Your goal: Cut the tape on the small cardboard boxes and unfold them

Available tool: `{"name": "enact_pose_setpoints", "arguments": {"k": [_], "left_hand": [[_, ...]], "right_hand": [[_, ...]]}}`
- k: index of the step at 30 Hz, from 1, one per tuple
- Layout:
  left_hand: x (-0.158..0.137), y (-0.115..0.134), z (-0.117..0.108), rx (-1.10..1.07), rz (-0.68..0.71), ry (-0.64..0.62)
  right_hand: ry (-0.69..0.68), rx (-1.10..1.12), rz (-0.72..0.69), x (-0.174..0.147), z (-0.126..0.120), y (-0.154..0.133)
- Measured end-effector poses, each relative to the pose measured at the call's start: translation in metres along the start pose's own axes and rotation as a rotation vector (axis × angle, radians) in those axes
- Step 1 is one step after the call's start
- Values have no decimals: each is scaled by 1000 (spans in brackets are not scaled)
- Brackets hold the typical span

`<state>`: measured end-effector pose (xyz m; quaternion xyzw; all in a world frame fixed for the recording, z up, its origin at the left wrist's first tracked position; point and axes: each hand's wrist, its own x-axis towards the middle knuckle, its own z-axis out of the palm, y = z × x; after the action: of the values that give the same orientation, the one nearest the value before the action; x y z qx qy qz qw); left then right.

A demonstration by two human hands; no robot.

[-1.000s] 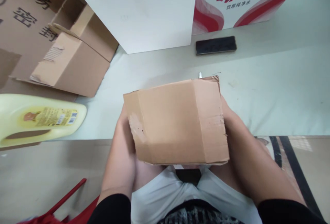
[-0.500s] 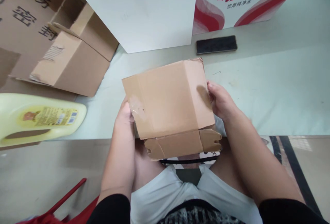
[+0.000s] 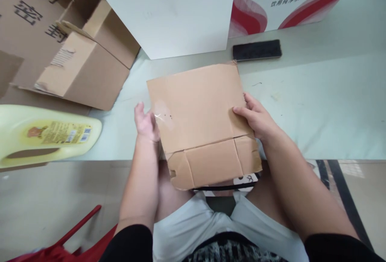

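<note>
A flattened brown cardboard box (image 3: 199, 105) is held over the table's front edge, its creased lower flap (image 3: 212, 161) hanging toward my lap. My right hand (image 3: 256, 117) grips its right edge, thumb on the upper face and some fingers hidden beneath. At the left edge, my left hand (image 3: 146, 123) is open, with fingers spread and raised; part of it is behind the cardboard. Clear tape and small dark specks show on the left part of the cardboard.
A black phone (image 3: 257, 50) lies before a red-and-white carton (image 3: 279, 7). Next to that stands a white box (image 3: 171, 17). Brown cardboard boxes (image 3: 96, 77) and a pale yellow bottle (image 3: 64, 133) are at the left. A red chair (image 3: 80, 226) is at the lower left.
The box has been pressed flatter and its lower flap lies more in line with the panel. My right thumb has come onto the upper face; my left fingers have opened away from the edge.
</note>
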<state>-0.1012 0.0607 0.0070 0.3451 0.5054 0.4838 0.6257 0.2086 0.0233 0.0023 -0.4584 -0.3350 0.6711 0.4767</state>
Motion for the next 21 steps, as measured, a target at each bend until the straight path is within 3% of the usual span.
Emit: {"name": "enact_pose_setpoints", "arguments": {"k": [3, 6, 8, 12, 16, 21], "left_hand": [[-7, 0, 4, 28, -61, -94], [-9, 0, 9, 28, -29, -86], [-6, 0, 10, -42, 63, -18], [9, -2, 15, -202, 240, 179], [20, -5, 32, -276, 232, 239], [10, -6, 60, -264, 226, 154]], "right_hand": [[54, -16, -56, 0, 0, -1], [46, 50, -12, -3, -1, -6], [28, 143, 31, -7, -3, -10], [-33, 262, -19, -11, -6, -12], [-147, 256, 60, -10, -3, -2], [32, 117, 96, -9, 6, 13]]}}
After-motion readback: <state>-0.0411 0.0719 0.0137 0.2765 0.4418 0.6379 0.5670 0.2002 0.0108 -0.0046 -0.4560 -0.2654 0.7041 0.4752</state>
